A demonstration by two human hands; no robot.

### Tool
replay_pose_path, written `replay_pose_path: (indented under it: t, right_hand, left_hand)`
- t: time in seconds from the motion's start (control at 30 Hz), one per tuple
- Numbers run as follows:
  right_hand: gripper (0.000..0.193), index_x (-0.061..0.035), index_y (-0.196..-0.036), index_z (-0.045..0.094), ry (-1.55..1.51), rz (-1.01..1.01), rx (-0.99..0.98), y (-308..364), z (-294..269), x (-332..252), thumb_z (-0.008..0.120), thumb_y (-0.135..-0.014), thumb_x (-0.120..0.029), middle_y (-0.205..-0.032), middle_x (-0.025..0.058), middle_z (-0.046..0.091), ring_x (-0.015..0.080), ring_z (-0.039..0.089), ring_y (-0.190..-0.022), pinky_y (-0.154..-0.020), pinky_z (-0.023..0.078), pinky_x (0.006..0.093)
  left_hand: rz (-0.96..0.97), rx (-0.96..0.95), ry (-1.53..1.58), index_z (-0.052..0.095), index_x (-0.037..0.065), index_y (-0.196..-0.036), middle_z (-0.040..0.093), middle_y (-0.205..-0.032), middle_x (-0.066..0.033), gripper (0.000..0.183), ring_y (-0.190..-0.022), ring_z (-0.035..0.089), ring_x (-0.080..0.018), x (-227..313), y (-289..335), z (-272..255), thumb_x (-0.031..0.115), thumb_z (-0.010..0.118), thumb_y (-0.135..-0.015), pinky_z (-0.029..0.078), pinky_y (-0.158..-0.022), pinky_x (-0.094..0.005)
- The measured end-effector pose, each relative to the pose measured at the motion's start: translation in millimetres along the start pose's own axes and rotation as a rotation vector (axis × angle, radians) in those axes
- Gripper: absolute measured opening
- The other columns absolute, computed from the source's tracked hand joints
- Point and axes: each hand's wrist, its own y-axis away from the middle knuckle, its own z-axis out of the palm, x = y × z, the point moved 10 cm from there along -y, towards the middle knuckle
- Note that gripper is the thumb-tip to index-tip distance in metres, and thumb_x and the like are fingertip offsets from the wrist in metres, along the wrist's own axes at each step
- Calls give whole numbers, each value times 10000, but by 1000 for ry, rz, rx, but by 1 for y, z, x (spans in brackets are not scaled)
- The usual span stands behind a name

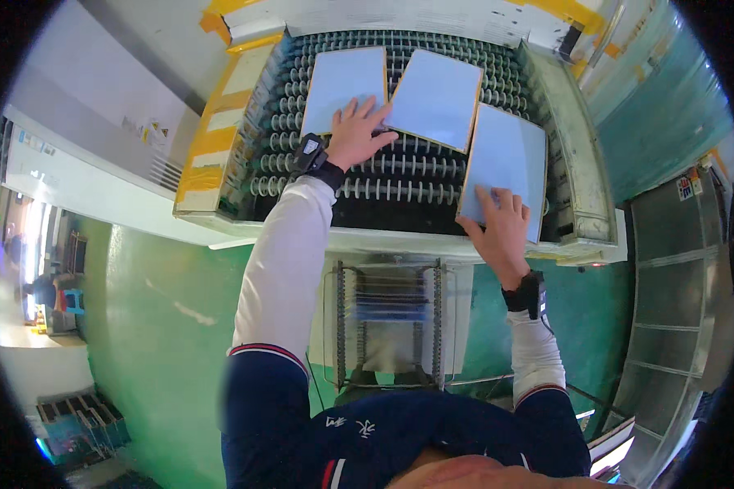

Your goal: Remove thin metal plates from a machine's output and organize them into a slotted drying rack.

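Fingers [365, 110] of the left hand [355, 134] are spreading flat across two smooth pale-blue panels [436, 98], gripping nothing, while the right hand [500, 231] is pressing open-palmed on a third panel [506, 159], partly hiding it, on the ribbed roller conveyor [400, 191].

The right hand [501, 232] covers the near left corner of the right light-blue panel [506, 163], and the left hand [357, 133] hides the near right corner of the left light-blue panel [342, 85], so those edges cannot be seen. The middle panel [436, 98] overlaps the right one's far corner, and the rollers [400, 191] beneath all three are masked. The wire rack [390, 314] below the conveyor is blurred, and the things at the far left are too small to tell.
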Motion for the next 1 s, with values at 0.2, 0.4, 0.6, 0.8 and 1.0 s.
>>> replay_pose_path:
  t: [0.2,0.4,0.6,0.8,1.0]
  right_hand:
    - [597,-79,-1247,586,-19,23,33,12,-3,7,752,-762,-387,-1162,143,542,335,483,-1099,-944,348,452]
    - [633,-74,-1267,562,-61,37,34,14,-1,5,765,-746,-371,-1232,161,527,353,468,-1147,-963,342,473]
    - [645,-78,-1277,548,-58,21,31,29,-1,11,765,-742,-366,-1283,176,510,367,460,-1170,-981,336,495]
    - [637,-82,-1273,559,-101,-1,13,36,-2,7,764,-742,-368,-1277,170,515,362,466,-1166,-982,336,494]
    - [632,-85,-1273,565,-131,-52,41,39,-8,5,768,-735,-348,-1274,159,514,358,467,-1170,-984,333,489]
  left_hand:
    - [118,-96,36,475,292,-1414,347,-1528,-92,619,-1402,269,-430,49,16,-7,553,599,-866,210,-1082,-655]
    - [161,8,32,561,207,-1341,444,-1454,-90,636,-1355,350,-403,71,12,5,603,588,-845,257,-1086,-580]
    - [165,13,-16,552,196,-1349,461,-1427,-128,648,-1299,409,-400,100,-4,11,617,558,-856,272,-1057,-599]
    - [154,139,88,541,167,-1351,464,-1420,-139,647,-1297,407,-405,96,-21,7,575,589,-852,270,-1060,-577]
    - [-91,85,-78,496,163,-1391,412,-1468,-152,695,-1343,346,-430,36,-16,3,596,578,-854,259,-1072,-588]
